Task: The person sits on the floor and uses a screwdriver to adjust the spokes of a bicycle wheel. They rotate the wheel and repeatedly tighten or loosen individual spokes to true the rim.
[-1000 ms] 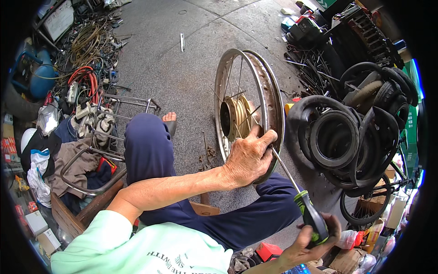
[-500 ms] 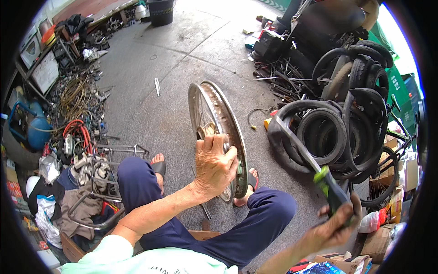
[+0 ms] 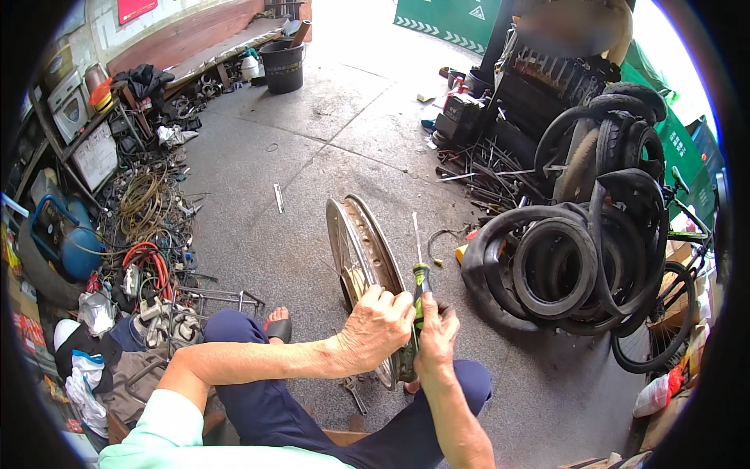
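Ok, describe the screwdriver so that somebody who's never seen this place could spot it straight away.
Find the bare metal wheel rim standing upright on the grey concrete floor, between the person's knees. Just right of it, the right hand holds the screwdriver upright. Its green and black handle and thin steel shaft pointing up set it apart from the black tyres nearby.

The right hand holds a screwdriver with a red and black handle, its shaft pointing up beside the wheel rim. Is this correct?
Not quite. In the head view the screwdriver in the right hand has a green and black handle, not red. Its shaft does point up beside the wheel rim.
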Demonstrator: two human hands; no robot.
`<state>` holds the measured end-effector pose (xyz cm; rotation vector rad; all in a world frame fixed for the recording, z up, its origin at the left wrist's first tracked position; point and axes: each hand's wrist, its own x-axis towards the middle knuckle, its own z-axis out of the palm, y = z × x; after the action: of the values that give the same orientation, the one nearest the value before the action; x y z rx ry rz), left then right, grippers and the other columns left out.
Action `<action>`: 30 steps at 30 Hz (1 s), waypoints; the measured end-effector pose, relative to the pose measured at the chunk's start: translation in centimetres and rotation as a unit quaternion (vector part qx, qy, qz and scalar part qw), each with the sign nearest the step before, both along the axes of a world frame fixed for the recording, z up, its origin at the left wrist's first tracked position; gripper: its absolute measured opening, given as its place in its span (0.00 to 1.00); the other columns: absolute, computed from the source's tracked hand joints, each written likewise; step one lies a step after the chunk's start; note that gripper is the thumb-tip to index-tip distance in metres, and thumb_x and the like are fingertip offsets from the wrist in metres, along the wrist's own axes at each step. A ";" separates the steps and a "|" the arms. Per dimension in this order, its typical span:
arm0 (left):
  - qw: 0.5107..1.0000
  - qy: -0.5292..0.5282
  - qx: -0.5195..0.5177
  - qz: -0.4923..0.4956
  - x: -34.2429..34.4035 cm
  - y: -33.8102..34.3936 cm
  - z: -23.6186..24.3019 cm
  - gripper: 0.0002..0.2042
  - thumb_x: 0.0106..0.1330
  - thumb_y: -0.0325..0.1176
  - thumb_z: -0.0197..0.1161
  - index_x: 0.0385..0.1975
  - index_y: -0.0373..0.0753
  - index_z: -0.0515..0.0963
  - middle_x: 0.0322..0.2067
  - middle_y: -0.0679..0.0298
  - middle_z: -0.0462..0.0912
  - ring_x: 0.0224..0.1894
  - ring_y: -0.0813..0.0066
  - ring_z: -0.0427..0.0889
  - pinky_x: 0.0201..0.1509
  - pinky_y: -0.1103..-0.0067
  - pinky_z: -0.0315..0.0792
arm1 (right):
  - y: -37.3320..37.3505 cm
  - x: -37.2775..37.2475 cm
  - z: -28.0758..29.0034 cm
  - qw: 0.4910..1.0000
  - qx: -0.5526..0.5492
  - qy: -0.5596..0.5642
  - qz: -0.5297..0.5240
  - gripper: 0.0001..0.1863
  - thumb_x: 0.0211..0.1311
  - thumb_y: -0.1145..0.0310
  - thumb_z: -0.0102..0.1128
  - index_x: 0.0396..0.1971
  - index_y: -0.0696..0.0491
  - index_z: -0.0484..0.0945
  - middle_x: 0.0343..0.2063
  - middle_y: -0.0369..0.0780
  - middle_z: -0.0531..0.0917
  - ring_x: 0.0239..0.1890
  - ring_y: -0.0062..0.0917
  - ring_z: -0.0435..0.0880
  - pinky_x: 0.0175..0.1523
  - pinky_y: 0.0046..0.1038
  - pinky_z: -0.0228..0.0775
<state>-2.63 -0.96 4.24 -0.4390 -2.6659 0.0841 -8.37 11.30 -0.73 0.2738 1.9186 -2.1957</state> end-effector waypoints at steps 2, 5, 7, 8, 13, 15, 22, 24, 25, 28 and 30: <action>0.999 -0.020 -0.031 0.019 -0.2 0.1 0.3 0.10 0.49 0.33 0.64 0.29 0.36 0.78 0.29 0.64 0.72 0.33 0.72 0.77 0.39 0.73 0.68 | -0.4 0.4 -1.1 0.999 0.039 -0.015 -0.020 0.22 0.70 0.57 0.62 0.44 0.64 0.73 0.35 0.43 0.80 0.36 0.24 0.77 0.44 0.25 0.71; 0.999 -0.015 -0.022 0.024 -0.4 -0.1 -0.4 0.10 0.47 0.32 0.64 0.29 0.37 0.77 0.28 0.64 0.71 0.30 0.72 0.76 0.35 0.76 0.68 | -0.2 0.7 -2.1 0.997 0.077 -0.001 -0.027 0.25 0.70 0.54 0.60 0.45 0.66 0.74 0.38 0.46 0.80 0.40 0.28 0.77 0.50 0.30 0.70; 0.999 -0.008 0.035 0.019 -0.5 -1.0 -0.5 0.09 0.49 0.32 0.66 0.27 0.38 0.75 0.27 0.64 0.70 0.28 0.71 0.77 0.33 0.75 0.68 | -0.2 0.5 -2.5 0.995 0.098 -0.004 -0.008 0.28 0.69 0.50 0.59 0.45 0.66 0.74 0.41 0.48 0.79 0.44 0.30 0.77 0.53 0.33 0.68; 0.994 -0.014 0.106 0.022 -0.7 -1.5 -1.2 0.09 0.56 0.35 0.66 0.27 0.39 0.74 0.27 0.63 0.70 0.27 0.69 0.77 0.31 0.73 0.70 | 0.0 0.4 -2.4 0.993 0.115 -0.018 0.001 0.29 0.68 0.48 0.59 0.45 0.65 0.75 0.42 0.49 0.79 0.45 0.32 0.76 0.54 0.33 0.67; 0.945 0.000 0.322 0.051 -0.9 -5.2 0.9 0.16 0.63 0.43 0.70 0.29 0.38 0.74 0.26 0.61 0.75 0.24 0.70 0.79 0.25 0.75 0.75 | 0.2 0.4 -2.6 0.983 0.183 0.027 -0.004 0.29 0.68 0.48 0.59 0.44 0.65 0.76 0.38 0.48 0.80 0.41 0.31 0.77 0.52 0.34 0.68; 0.871 -0.043 0.481 0.085 -0.8 -7.2 2.2 0.12 0.66 0.37 0.68 0.32 0.36 0.75 0.26 0.67 0.76 0.25 0.82 0.76 0.25 0.81 0.72 | -0.5 0.8 -1.6 0.989 0.143 0.025 -0.019 0.26 0.69 0.52 0.60 0.42 0.65 0.76 0.34 0.44 0.80 0.38 0.25 0.75 0.48 0.30 0.69; 0.499 -0.314 0.807 -0.025 3.5 -4.9 10.4 0.17 0.62 0.20 0.58 0.51 0.31 0.69 0.47 0.60 0.75 0.45 0.76 0.78 0.49 0.78 0.75 | -0.5 1.0 -1.8 0.963 0.231 0.136 0.000 0.24 0.68 0.53 0.62 0.39 0.64 0.77 0.31 0.42 0.79 0.35 0.24 0.73 0.43 0.30 0.68; 0.484 -0.468 0.711 -0.203 3.7 -4.8 11.3 0.24 0.63 0.23 0.56 0.60 0.27 0.64 0.51 0.58 0.72 0.47 0.75 0.78 0.54 0.76 0.72 | -0.3 0.0 -1.8 0.957 0.282 0.067 -0.022 0.23 0.67 0.53 0.63 0.37 0.63 0.77 0.30 0.41 0.79 0.33 0.23 0.72 0.40 0.30 0.67; 0.501 -0.492 0.661 -0.266 3.7 -4.1 11.6 0.23 0.62 0.23 0.57 0.58 0.27 0.64 0.50 0.57 0.73 0.47 0.73 0.78 0.53 0.75 0.73 | -0.2 -0.1 -2.1 0.967 0.238 0.087 -0.022 0.23 0.67 0.53 0.63 0.37 0.64 0.77 0.29 0.41 0.79 0.32 0.23 0.72 0.40 0.30 0.67; 0.600 -0.456 0.572 -0.324 3.1 -1.2 11.8 0.20 0.61 0.25 0.58 0.53 0.27 0.67 0.47 0.55 0.74 0.45 0.69 0.79 0.51 0.72 0.74 | -0.2 -0.6 -1.9 0.972 0.208 0.104 -0.011 0.23 0.67 0.54 0.64 0.37 0.63 0.78 0.28 0.40 0.79 0.31 0.22 0.72 0.38 0.29 0.67; 0.653 -0.420 0.538 -0.328 3.4 1.5 11.9 0.19 0.59 0.26 0.58 0.50 0.28 0.68 0.45 0.53 0.76 0.43 0.66 0.80 0.49 0.70 0.74 | 0.0 -0.7 -2.4 0.973 0.201 0.113 -0.023 0.22 0.66 0.55 0.64 0.37 0.63 0.78 0.27 0.39 0.79 0.30 0.21 0.72 0.37 0.28 0.67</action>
<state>0.78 0.50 16.16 -1.1093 -2.4141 -2.2441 -9.03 11.32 -3.15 0.1341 2.5030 -1.9159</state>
